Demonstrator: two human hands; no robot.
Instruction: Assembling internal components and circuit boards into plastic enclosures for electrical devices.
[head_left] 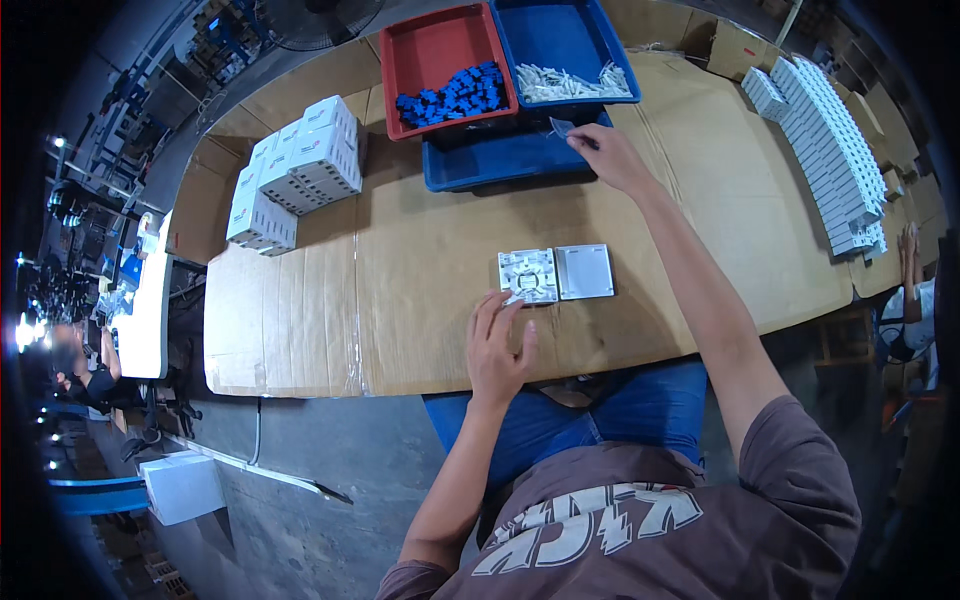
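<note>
Along the far edge of the brown cardboard-covered worktop [420, 335] stand a red plastic tray [440, 45] with small blue pieces [455, 97] and, to its right, a blue plastic tray [555, 40] with slender white pieces [565, 85]. A second, lower blue plastic tray [480, 172] sits just in front of them, toward the near edge. A block of stacked white boxes [310, 155] occupies the far left corner; a long curved row of stacked white units [820, 150] follows the right edge.

The right hand [600, 155], above the lower tray's right end, pinches a small, thin translucent piece [561, 127] between thumb and fingers. Well apart from it, toward the near edge, lies an open square white plastic base [527, 272], with a flat square white plastic cover [584, 272] just beside it on the right. The left hand [495, 350] is open, thumb spread, fingertips at the base's near left corner; whether they press on it I cannot tell.
</note>
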